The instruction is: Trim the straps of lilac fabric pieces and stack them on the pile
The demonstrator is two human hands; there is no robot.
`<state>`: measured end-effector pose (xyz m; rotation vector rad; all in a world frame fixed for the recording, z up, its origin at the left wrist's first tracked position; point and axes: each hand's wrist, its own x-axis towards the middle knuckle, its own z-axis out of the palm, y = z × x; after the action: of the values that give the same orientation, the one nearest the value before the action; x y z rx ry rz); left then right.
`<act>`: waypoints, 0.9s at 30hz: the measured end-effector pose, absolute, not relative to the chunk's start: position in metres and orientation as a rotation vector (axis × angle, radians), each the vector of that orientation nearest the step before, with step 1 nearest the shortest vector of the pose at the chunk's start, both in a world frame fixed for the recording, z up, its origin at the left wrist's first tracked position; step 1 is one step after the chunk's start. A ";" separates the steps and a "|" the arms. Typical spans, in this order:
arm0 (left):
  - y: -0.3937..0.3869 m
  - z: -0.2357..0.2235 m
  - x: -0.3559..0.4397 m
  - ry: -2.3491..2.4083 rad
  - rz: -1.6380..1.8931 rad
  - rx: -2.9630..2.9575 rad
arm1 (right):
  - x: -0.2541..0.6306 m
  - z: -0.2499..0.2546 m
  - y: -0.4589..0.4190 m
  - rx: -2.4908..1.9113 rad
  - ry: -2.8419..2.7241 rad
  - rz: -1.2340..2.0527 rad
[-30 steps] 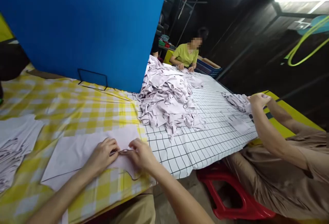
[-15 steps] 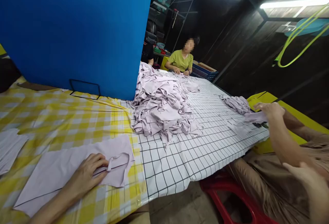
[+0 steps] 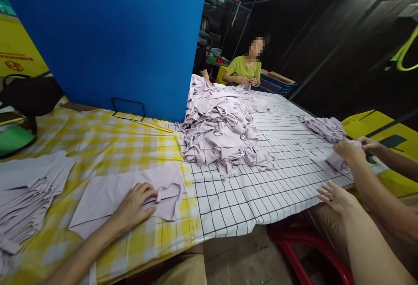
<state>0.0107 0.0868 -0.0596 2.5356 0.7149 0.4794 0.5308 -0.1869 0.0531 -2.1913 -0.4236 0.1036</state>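
Note:
My left hand [image 3: 139,202] rests on a pale lilac garment piece [image 3: 112,189] with a curved neckline edge, spread on the yellow checked cloth. Its fingertips touch a narrow band beside the opening, thumb and index finger apart. Out to the right, my right hand [image 3: 338,198] hovers near the table edge with its fingers spread and nothing in them. Beyond it, a co-worker's hand [image 3: 351,150] handles lilac fabric [image 3: 336,161]. A big heap of lilac pieces [image 3: 225,132] lies on the white grid cloth [image 3: 235,198].
A tall blue panel [image 3: 114,41] stands at the table's back left. Stacked lilac pieces [image 3: 32,193] lie far left. A smaller fabric pile [image 3: 325,128] is at right. Below the edge stands a red stool [image 3: 297,250]. Another person [image 3: 244,69] sits at the far end.
The view has turned left, bringing more of the stacked pieces into sight. My right hand has moved forward toward the table edge, fingers spread. My left hand stays on the garment piece.

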 end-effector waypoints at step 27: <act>0.028 -0.083 -0.013 0.703 0.445 2.861 | 0.296 0.034 -0.081 -1.895 -0.817 0.994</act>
<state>-0.0125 0.0284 -0.0833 2.8615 0.7026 0.4446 0.2956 -0.0807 0.0345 -1.8951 -0.8172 0.9939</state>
